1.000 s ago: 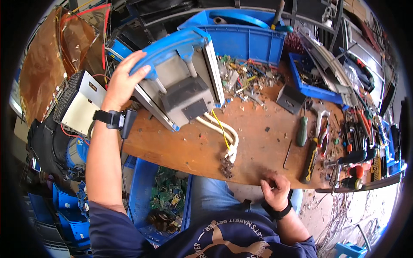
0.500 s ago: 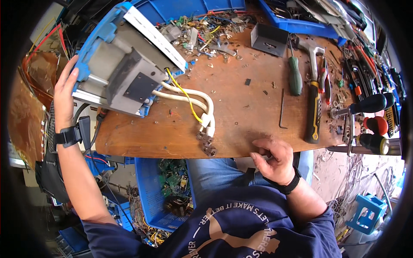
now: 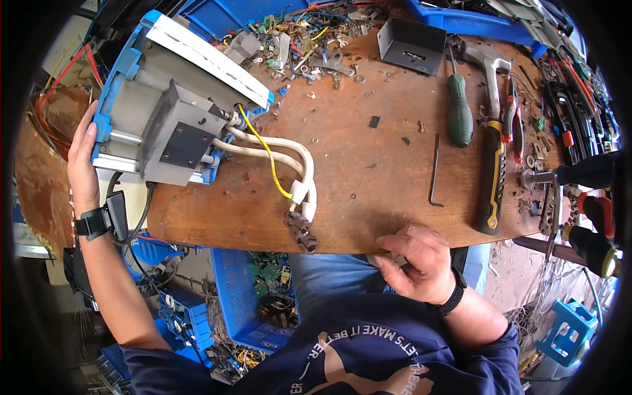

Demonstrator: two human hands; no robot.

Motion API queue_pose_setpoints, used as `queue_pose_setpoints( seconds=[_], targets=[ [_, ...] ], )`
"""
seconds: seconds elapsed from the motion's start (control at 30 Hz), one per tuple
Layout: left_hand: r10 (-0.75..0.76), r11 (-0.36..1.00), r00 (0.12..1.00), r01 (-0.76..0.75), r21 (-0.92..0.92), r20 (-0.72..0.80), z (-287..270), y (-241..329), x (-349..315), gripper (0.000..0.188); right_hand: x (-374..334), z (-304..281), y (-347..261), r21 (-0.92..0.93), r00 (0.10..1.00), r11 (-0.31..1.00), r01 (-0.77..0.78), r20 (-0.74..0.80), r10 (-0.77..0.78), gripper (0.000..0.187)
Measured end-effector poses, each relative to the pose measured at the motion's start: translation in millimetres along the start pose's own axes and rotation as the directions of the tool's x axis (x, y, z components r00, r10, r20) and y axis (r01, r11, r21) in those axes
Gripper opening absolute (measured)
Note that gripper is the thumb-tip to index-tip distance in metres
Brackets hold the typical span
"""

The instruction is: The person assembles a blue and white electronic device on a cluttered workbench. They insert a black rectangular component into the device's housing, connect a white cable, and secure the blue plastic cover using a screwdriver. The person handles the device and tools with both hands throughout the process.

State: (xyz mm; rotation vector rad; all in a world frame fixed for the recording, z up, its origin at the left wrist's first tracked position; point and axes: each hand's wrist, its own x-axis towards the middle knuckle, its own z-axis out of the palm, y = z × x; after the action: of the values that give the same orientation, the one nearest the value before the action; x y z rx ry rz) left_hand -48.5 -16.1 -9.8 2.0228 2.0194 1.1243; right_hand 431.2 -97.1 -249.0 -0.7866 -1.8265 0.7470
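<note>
Open room between cables (image 3: pixel 307 161) and hex key (image 3: pixel 434 168); left hand (image 3: pixel 82 164) grips machine's (image 3: pixel 178 125) side; right hand (image 3: pixel 421 263) half-open at table's (image 3: pixel 362 178) front edge.

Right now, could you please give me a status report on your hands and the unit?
Left hand on blue-edged unit, at its left end. Right hand half-curled at bench's front edge, apparently empty. White cables lying between the hands.

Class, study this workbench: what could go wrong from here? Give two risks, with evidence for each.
1. The blue-and-grey unit might tip or slide: only the left hand touches it, at one end.
2. The brown connector block could slip off the bench and tug the white cables, since it lies right at the front edge.
</note>
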Motion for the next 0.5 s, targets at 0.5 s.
queue_pose_setpoints(
  seconds=[0.5],
  targets=[
    [-0.052, 0.977, 0.999, 0.052, -0.206, 0.009, 6.5, 3.7, -0.3, 0.054, -2.3, 0.9, 4.8, -0.02, 0.998, 0.997, 0.07, 0.008, -0.07, 0.026]
  ],
)
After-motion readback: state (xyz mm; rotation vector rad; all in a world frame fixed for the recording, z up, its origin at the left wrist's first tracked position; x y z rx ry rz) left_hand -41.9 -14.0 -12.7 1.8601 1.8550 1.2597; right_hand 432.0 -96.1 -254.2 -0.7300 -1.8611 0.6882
